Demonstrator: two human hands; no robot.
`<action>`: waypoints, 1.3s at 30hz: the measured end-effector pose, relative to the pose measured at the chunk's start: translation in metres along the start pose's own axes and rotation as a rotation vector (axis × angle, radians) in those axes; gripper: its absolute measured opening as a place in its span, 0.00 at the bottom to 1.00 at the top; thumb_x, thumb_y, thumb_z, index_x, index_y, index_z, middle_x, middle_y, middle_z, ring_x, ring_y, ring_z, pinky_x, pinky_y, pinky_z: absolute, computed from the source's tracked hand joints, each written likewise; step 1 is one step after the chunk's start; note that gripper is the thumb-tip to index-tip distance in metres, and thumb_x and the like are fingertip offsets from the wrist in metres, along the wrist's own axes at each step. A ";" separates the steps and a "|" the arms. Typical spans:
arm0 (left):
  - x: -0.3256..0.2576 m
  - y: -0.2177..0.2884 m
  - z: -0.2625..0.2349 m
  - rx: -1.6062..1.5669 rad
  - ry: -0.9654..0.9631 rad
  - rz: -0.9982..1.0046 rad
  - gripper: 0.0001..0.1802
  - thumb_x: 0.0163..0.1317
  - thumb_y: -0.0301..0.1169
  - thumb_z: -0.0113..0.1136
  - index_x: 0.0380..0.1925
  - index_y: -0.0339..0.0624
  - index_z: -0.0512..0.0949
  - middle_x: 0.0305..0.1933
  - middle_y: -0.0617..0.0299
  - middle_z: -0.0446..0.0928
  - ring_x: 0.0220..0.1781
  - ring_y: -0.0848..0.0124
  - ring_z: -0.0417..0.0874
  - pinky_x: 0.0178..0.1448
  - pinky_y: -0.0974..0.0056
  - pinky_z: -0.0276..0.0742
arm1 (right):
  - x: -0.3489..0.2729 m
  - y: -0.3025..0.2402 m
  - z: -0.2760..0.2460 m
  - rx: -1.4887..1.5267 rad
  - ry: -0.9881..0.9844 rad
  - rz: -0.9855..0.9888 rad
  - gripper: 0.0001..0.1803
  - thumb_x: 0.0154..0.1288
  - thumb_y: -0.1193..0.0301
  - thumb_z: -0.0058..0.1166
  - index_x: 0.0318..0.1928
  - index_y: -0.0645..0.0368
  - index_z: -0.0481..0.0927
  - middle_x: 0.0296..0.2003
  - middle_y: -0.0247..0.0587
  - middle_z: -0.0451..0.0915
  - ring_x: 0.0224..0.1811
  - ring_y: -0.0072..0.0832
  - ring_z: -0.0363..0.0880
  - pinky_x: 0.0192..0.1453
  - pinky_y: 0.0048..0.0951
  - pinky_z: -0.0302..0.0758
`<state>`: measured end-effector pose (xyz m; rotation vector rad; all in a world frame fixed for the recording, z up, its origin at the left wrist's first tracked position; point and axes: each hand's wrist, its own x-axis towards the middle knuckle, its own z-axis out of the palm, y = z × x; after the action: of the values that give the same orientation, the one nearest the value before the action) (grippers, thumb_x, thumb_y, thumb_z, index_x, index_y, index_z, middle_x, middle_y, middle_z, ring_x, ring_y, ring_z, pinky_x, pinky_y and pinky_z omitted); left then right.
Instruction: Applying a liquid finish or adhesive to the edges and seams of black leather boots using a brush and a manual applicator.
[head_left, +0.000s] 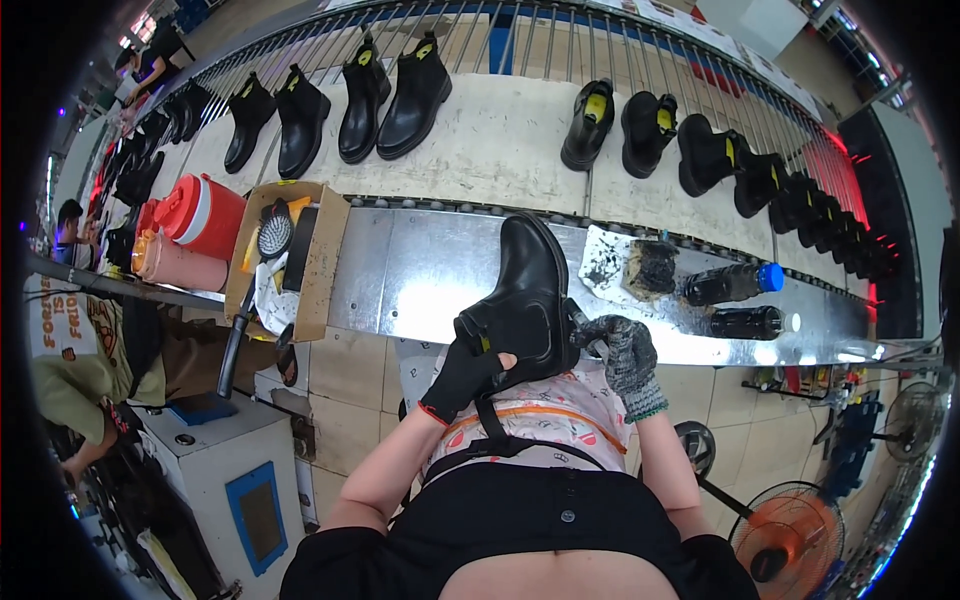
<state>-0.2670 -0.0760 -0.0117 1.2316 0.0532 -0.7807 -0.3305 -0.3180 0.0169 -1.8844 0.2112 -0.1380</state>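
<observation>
A black ankle boot (522,300) lies tilted on its side, toe pointing away, between the metal bench edge and my lap. Its shaft is gripped by my left hand (462,382), which wears a black glove with the thumb tip bare. Beside the heel and sole edge is my right hand (626,362), in a grey knitted glove with its fingers closed. A small dark bit shows at those fingertips, too unclear to name. To the right of the boot, a blackened sponge (651,268) rests on a stained white sheet (606,262).
Two bottles of dark liquid, one blue-capped (732,284) and one white-capped (752,322), lie on the metal ledge (400,270). A cardboard box (318,262) holds a hairbrush (275,232). Red jugs (205,220) stand left. More black boots (415,98) line the conveyor. A fan (790,540) is behind right.
</observation>
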 end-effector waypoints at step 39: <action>0.012 0.061 0.046 -0.565 0.009 -0.154 0.27 0.62 0.36 0.55 0.55 0.30 0.63 0.50 0.42 0.74 0.47 0.52 0.81 0.47 0.57 0.84 | -0.054 -0.051 -0.047 -0.169 0.006 -0.084 0.09 0.56 0.74 0.49 0.24 0.56 0.83 0.26 0.36 0.83 0.30 0.30 0.79 0.36 0.33 0.75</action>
<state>-0.2408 -0.1144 0.0499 0.6984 0.3562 -0.8213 -0.3884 -0.3346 0.0810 -2.0619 0.1511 -0.1880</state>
